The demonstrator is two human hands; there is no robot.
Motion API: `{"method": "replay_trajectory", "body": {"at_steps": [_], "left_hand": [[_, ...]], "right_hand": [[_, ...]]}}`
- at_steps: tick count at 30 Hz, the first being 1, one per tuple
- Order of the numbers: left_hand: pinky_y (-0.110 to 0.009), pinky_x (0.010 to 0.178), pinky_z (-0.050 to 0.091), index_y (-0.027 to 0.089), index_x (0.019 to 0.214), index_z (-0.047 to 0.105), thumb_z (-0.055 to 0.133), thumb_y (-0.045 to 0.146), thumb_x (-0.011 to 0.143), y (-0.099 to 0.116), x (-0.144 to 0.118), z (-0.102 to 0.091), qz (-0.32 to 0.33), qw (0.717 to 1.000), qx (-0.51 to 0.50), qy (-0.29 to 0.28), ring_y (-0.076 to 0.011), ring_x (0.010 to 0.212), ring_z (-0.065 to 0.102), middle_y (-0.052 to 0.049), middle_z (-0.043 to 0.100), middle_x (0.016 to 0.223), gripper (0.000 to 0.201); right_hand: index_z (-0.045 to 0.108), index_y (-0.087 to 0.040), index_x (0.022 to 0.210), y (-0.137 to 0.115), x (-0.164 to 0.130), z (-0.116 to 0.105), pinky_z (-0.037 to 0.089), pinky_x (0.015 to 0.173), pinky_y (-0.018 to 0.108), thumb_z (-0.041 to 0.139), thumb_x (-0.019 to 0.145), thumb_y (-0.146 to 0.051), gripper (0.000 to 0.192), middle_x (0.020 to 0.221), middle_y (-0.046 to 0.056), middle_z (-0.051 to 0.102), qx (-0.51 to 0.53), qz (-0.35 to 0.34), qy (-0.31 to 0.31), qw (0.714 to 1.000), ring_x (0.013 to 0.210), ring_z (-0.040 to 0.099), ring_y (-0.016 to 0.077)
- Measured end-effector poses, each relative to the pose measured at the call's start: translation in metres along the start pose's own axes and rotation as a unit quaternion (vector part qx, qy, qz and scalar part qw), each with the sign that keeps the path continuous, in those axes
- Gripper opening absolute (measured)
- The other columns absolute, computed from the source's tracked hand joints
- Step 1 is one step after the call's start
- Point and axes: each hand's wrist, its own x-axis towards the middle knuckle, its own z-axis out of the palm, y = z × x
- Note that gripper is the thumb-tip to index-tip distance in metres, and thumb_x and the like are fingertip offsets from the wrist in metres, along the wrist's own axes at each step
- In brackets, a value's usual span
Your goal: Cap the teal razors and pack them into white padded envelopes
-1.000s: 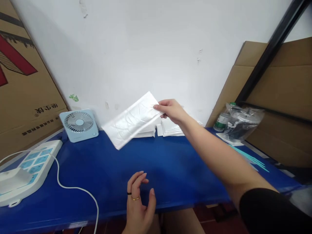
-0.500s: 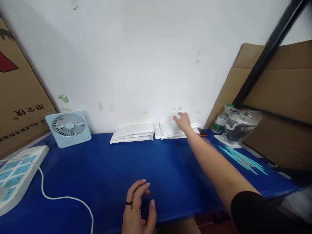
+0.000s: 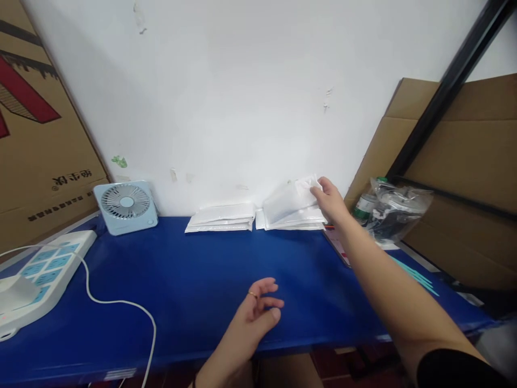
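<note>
1. While your right hand (image 3: 332,200) reaches to the far edge of the table (image 3: 194,269), its grip is pinched on the raised corner of the top white pouch (image 3: 291,200), right of centre in the frame.
2. That pouch tilts up off the right stack (image 3: 291,220), which sits against the wall, just beside the left stack (image 3: 221,218).
3. Your left hand (image 3: 254,318) hovers at the near table edge, lower centre, fingers loosely curled, holding nothing.
4. Between the hands the blue surface lies open.
5. At far left, the fan (image 3: 126,207), power strip (image 3: 38,277) and cable (image 3: 121,310) crowd the edge; at right, a plastic bag (image 3: 398,207).
</note>
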Motion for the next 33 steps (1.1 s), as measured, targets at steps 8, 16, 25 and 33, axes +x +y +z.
{"method": "replay_trajectory", "body": {"at_steps": [8, 16, 25, 33], "left_hand": [[-0.046, 0.102, 0.039, 0.026, 0.135, 0.039, 0.048, 0.058, 0.082, 0.010, 0.044, 0.026, 0.109, 0.978, -0.173, 0.038, -0.0246, 0.126, 0.045, -0.011, 0.051, 0.133, 0.063], [-0.037, 0.098, 0.042, 0.037, 0.141, 0.023, 0.062, 0.035, 0.079, 0.071, 0.083, 0.014, 0.327, 0.905, -0.176, 0.205, -0.0209, 0.118, 0.051, -0.004, 0.055, 0.125, 0.073], [-0.040, 0.099, 0.040, 0.034, 0.136, 0.032, 0.066, 0.035, 0.078, 0.124, 0.117, 0.035, 0.347, 0.914, -0.132, 0.160, -0.0199, 0.111, 0.054, -0.004, 0.055, 0.114, 0.067], [-0.042, 0.100, 0.038, 0.033, 0.134, 0.036, 0.065, 0.036, 0.079, 0.135, 0.115, 0.028, 0.370, 0.909, -0.088, 0.170, -0.0223, 0.113, 0.052, -0.005, 0.054, 0.117, 0.062]], "right_hand": [[0.051, -0.022, 0.091, -0.021, -0.127, 0.005, 0.050, 0.051, 0.023, 0.063, 0.065, -0.016, 0.029, 0.074, -0.002, 0.063, 0.442, 0.213, -0.058, 0.869, 0.058, 0.059, 0.0131], [0.056, -0.017, 0.098, 0.011, -0.163, 0.042, 0.057, 0.067, 0.029, 0.056, 0.075, -0.018, 0.023, 0.085, 0.005, 0.070, 0.578, 0.405, -0.085, 0.704, 0.079, 0.068, 0.0186], [0.057, -0.017, 0.094, 0.011, -0.140, 0.085, 0.057, 0.069, 0.030, 0.025, 0.095, -0.035, 0.036, 0.080, 0.006, 0.070, 0.677, 0.456, -0.042, 0.577, 0.080, 0.068, 0.0162], [0.055, -0.019, 0.086, 0.012, -0.136, 0.093, 0.056, 0.059, 0.024, 0.036, 0.094, -0.030, 0.024, 0.061, -0.002, 0.066, 0.625, 0.491, 0.000, 0.607, 0.060, 0.066, 0.0121]]}}
